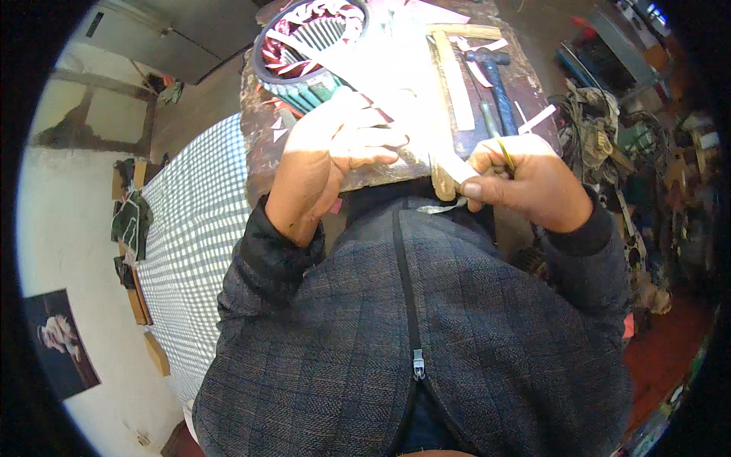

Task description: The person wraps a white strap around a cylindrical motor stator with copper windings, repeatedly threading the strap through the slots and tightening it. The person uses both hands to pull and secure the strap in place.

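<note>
My left hand [339, 141] is over the near left of the worn wooden bench [255, 164], its fingers loosely bent and apart. Strong glare washes out the space by its fingertips, and I see nothing held there. Between the thumb and fingers of my right hand [525, 179] is a white paper strip [455, 166]. A thin yellow loop [507, 154] curves round those fingers; what it belongs to is hidden. Close to the left hand stands a motor stator [308, 87] with a green ribbed housing, dark red windings and white strips inside.
Right of the glare lie a wooden mallet [457, 80], a blue-handled hammer [499, 91] and a screwdriver [488, 118]. A white strip [538, 119] rests near the bench's right edge. Checked cloth [198, 198] covers a surface at left; cluttered wires [601, 129] fill the right.
</note>
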Motion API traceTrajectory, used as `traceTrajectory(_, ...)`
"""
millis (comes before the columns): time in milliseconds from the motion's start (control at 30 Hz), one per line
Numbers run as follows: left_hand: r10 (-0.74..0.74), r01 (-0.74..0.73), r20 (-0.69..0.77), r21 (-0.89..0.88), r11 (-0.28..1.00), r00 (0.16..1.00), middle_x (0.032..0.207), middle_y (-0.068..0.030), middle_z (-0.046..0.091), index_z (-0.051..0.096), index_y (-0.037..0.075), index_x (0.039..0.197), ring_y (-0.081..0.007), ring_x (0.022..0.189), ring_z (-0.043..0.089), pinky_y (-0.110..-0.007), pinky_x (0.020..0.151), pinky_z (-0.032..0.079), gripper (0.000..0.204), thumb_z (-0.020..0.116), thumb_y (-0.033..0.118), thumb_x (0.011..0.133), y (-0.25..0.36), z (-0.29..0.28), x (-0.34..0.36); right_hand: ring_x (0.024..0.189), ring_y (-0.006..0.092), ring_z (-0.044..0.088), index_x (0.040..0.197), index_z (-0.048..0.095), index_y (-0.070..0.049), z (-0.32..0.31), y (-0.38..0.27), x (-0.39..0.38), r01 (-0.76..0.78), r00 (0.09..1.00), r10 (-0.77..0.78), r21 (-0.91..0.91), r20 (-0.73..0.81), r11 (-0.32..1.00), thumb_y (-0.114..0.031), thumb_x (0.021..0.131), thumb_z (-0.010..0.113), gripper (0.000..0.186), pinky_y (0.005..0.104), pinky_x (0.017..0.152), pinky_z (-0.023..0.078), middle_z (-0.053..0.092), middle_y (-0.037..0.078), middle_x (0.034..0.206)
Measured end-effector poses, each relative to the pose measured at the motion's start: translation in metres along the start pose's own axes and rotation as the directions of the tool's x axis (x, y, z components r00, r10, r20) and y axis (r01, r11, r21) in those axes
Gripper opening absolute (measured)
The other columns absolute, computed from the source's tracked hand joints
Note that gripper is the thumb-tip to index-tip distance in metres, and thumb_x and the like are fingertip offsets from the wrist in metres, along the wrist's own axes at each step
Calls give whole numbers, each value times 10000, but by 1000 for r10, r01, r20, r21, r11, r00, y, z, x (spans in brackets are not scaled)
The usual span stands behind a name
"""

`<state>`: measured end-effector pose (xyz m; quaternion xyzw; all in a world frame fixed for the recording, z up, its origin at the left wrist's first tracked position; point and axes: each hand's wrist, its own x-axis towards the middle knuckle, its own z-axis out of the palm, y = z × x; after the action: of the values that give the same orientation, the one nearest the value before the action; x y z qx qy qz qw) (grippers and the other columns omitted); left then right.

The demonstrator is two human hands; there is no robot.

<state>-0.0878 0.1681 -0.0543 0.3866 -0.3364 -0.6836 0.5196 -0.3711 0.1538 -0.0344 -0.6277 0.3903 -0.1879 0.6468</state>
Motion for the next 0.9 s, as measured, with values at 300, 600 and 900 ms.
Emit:
traceTrajectory(300,42,-46,36,101,994,998,1149,-221,695,556,-85,1290,-302,932,739,-391,726,654,375,493,225,1088,-2,8,26,634,245,669,849,707,-31,9,4,-58,157,894,-361,-570,-265,807,-225,870,813,222,339,585,490,689,123,740)
traceTrajectory(600,332,-349,106,314,883,937,1062,-177,713,606,-87,1205,-268,904,737,-363,743,642,283,551,139,1043,21,-19,21,678,249,700,892,721,-38,21,-8,-66,276,909,-386,-469,-156,839,-198,903,787,174,343,619,527,690,126,783)
traceTrajectory(900,641,-620,-119,174,765,758,1152,-84,699,655,-15,1271,-165,1041,674,-306,942,550,307,638,189,1041,119,-77,39,704,218,713,986,739,-38,30,-20,-65,431,888,-460,-364,9,826,-226,943,774,196,338,621,522,724,92,798)
